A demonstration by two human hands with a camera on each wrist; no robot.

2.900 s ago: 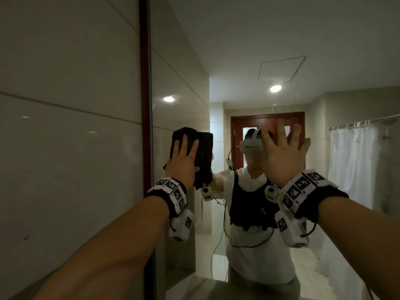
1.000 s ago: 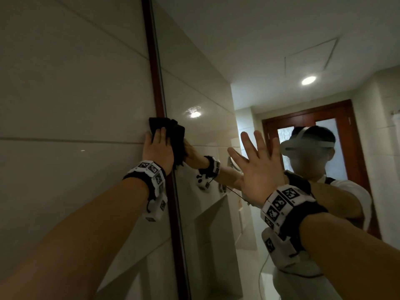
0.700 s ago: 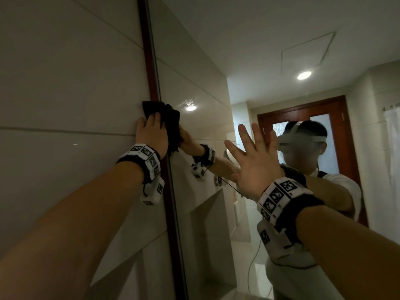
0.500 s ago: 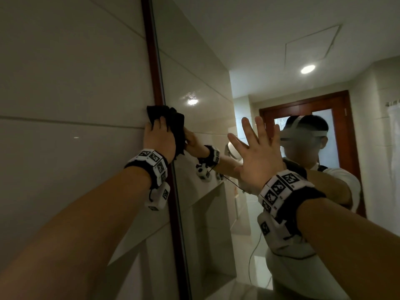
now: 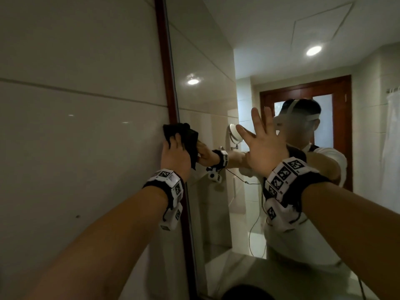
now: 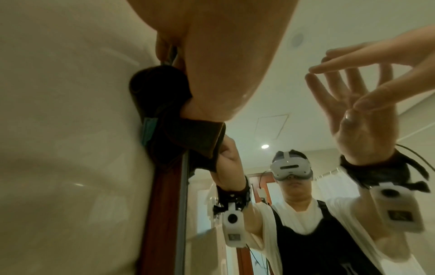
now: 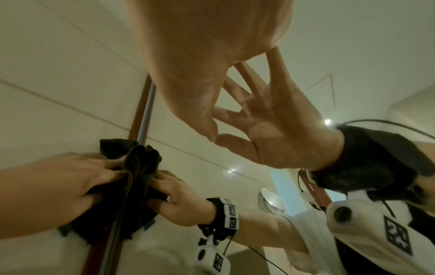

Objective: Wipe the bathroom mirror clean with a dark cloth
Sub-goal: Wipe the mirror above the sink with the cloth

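My left hand (image 5: 175, 155) presses the crumpled dark cloth (image 5: 186, 137) against the reddish-brown wooden frame (image 5: 165, 68) at the left edge of the big wall mirror (image 5: 207, 105). My right hand (image 5: 263, 146) is spread, fingers straight, fingertips on glass. I judge most glass unwiped.

The tiled wall (image 5: 75, 126) fills the left of the head view, the mirror (image 5: 216, 105) the right, with the mirror frame (image 5: 166, 83) running between them. At frame centre the cloth (image 5: 184, 137) lies across that frame under the left hand (image 5: 175, 156). The right hand (image 5: 264, 146) is right of it, against the glass.
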